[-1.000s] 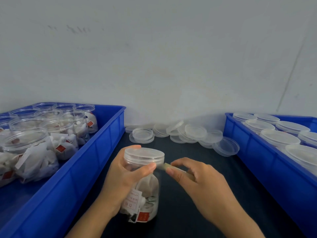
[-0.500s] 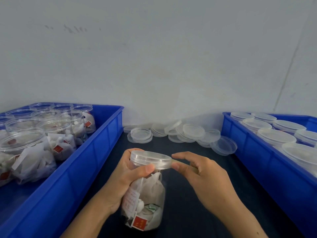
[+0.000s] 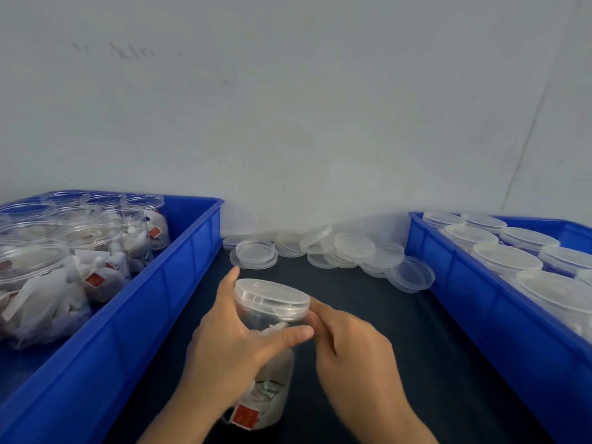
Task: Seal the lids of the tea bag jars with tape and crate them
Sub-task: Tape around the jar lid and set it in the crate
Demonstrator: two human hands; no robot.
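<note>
A clear plastic jar (image 3: 269, 395) full of white tea bags with red tags stands tilted on the dark table between my hands. A clear lid (image 3: 272, 298) sits on its top. My left hand (image 3: 230, 341) grips the jar just under the lid, thumb across the front. My right hand (image 3: 349, 344) has its fingertips against the lid's right rim; a strip of tape seen there earlier is hidden now. The tape roll is not in view.
A blue crate (image 3: 179, 283) on the left holds several open jars of tea bags. A blue crate (image 3: 474, 290) on the right holds several lidded jars. Several loose clear lids (image 3: 320, 248) lie at the back by the wall.
The jar has turned and tilted toward me in my left hand. My right hand has moved in from the stretched tape strip to the lid's right rim.
</note>
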